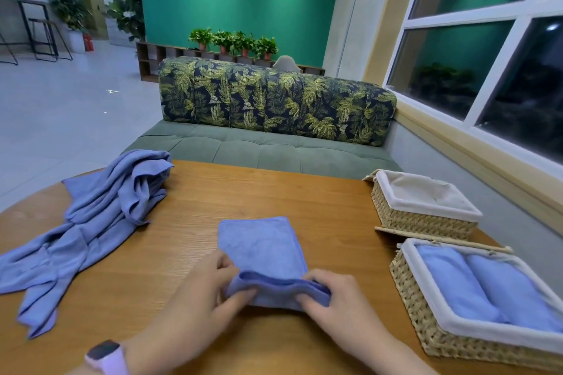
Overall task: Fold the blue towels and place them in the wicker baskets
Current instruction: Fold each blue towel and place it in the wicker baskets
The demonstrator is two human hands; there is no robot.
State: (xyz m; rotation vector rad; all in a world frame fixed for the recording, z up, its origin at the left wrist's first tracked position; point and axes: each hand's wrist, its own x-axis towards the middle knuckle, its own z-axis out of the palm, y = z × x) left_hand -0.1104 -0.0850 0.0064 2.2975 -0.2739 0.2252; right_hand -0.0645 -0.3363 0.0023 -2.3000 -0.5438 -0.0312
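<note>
One towel (262,246) in work at the desk's (320,207) near middle, flat, its near edge being turned over into a fold or roll. Left hand (195,292) and right hand (335,295) both curled on that near edge, fingers pinching the doubled cloth at either end. Two rolled towels (487,283) already stowed side by side in the near basket (441,335), filling most of its liner. Far basket (426,222), just beyond it at the desk's right edge, lined in white and holding nothing visible. Heap (91,222) of unfolded towels on the desk's left, partly hanging over the edge; number in the heap not countable, several layers at least. Baskets: two. Hands: two. Judged stage: under halfway, with two towels finished, a third partly folded, the heap untouched and one basket yet to fill. Watch (106,356) on the left wrist. Sofa (274,131) beyond the desk.
</note>
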